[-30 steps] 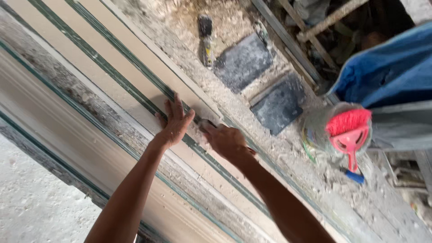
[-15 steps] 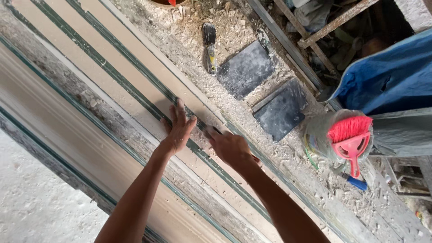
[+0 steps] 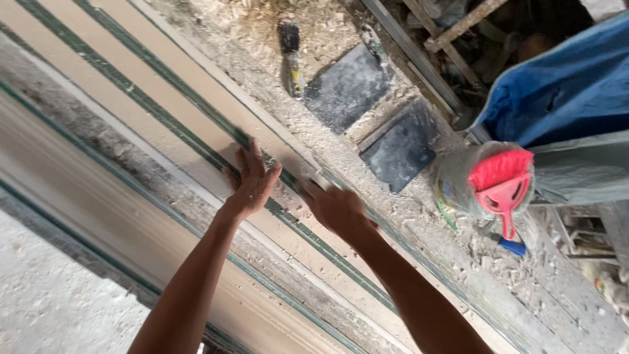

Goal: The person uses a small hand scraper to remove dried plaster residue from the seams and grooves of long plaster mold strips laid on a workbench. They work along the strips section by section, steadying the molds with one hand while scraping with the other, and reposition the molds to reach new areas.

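Left hand (image 3: 251, 181): open, fingers spread, palm flat on the long pale board (image 3: 164, 108), over one of its green stripes (image 3: 196, 141). Gripping nothing.

Right hand (image 3: 335, 208): just beside the left, further along the same board, curled with fingertips down on the surface near the green stripe. Blurred, so can't tell if it pinches anything small.

Board runs diagonally across the view, upper left to lower right, several parallel green lines along its length. A dusty grey strip (image 3: 85, 124) lies alongside it, another pale board (image 3: 98, 223) past that.

Beyond the board: sawdust and shavings (image 3: 314, 26), a scraper with dark blade and yellowish handle (image 3: 290, 56), two dark square tiles (image 3: 347, 85) near each other. Further right, a red brush and dustpan (image 3: 501, 183) wrapped in clear plastic. Blue tarp (image 3: 563, 85) in the upper right corner. Rough pale concrete (image 3: 46, 301) in the lower left.
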The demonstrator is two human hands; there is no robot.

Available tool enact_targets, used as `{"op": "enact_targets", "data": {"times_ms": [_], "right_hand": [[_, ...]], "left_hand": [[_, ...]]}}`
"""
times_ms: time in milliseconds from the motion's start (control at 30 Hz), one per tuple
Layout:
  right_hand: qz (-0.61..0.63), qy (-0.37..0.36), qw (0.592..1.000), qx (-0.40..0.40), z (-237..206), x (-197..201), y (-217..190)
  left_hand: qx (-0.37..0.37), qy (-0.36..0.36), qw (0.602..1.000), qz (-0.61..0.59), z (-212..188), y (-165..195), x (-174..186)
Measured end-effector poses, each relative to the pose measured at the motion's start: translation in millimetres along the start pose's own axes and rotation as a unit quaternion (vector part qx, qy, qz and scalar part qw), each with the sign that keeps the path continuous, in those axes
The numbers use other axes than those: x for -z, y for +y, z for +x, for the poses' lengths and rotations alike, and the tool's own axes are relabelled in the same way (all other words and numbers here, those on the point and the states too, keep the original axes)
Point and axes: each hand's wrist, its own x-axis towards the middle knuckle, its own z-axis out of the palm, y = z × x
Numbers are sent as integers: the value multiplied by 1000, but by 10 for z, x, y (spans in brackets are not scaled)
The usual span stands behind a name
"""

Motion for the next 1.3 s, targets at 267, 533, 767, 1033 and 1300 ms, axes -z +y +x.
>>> {"op": "enact_targets", "data": {"times_ms": [267, 533, 767, 1033, 1300], "right_hand": [[40, -176, 963, -199, -2399, -355, 888], [156, 139, 970, -127, -3462, -1488, 496], [91, -35, 962, -255, -4425, -1459, 653], [175, -220, 941, -191, -3251, -1262, 95], [139, -251, 896, -340, -5385, -1617, 977]], "left_hand": [[43, -45, 990, 129, 42, 85, -44], [70, -38, 982, 174, -65, 143, -82], [62, -11, 981, 181, -78, -30, -170], [-58, 67, 976, 200, -541, -249, -301], [104, 27, 951, 291, -1054, -305, -927]]}}
